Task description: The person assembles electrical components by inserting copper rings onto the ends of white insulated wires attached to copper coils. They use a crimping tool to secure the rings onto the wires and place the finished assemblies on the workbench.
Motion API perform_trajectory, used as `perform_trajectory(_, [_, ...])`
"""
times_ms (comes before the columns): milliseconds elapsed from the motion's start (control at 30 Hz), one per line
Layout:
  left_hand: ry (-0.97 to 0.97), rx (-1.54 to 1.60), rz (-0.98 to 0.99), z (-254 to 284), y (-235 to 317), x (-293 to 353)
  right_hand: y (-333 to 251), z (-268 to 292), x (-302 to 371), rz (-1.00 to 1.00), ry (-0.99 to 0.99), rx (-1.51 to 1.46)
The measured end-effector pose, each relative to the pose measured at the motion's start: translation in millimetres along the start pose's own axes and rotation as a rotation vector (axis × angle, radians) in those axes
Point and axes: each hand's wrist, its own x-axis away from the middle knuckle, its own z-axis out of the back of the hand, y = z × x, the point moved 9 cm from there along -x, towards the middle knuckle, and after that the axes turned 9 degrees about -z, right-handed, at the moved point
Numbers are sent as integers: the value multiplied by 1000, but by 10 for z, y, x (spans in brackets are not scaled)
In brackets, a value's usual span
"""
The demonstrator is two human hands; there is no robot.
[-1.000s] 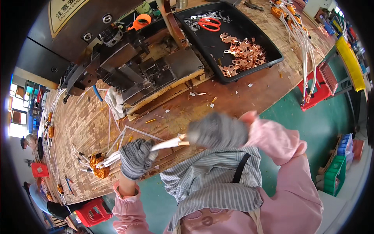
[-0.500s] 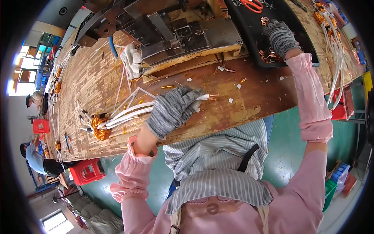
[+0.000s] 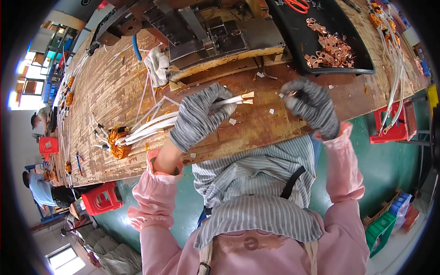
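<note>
Left hand [image 3: 200, 117], grey knit glove: pinching white-sleeved wires [image 3: 156, 123] with bare copper ends, over a worn wooden table [image 3: 256, 130]. Right hand [image 3: 313, 107], grey knit glove: fingers curled, apart from the wire ends; cannot tell whether anything is pinched. Orange copper-wound ring coil [image 3: 118, 144]: on table, left of left hand. Black metal press [image 3: 224, 39]: beyond hands. Black rectangular tray [image 3: 337, 20]: right of press, holding flat copper terminals [image 3: 333, 51].

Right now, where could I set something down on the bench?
Mostly bare: the near bench edge between left hand and right hand, below white scraps; also wood beyond the coil, left of the cloth. Crowded: near end of the tray, heaped with lugs, and right of it, cables.
</note>
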Motion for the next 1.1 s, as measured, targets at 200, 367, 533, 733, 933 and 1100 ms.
perform_trajectory(200, [-65,-26,72,17,4,-15,510,-437,111,-235,-185,-311])
perform_trajectory(367, [-67,-9,81,-17,-9,34,425,-622,41,-317,-292,-410])
perform_trajectory(533, [-76,-8,108,-33,-7,54,386,-712,-10,-271,-420,-485])
perform_trajectory(733, [-74,3,59,-105,-31,108,280,-767,-9,-196,-398,-449])
perform_trajectory(933, [-259,-193,-25,-8,5,166,294,-774,0,-146,-328,-353])
perform_trajectory(1100, [-398,-279,-55,122,-82,310,216,-761,17,-166,-292,-238])
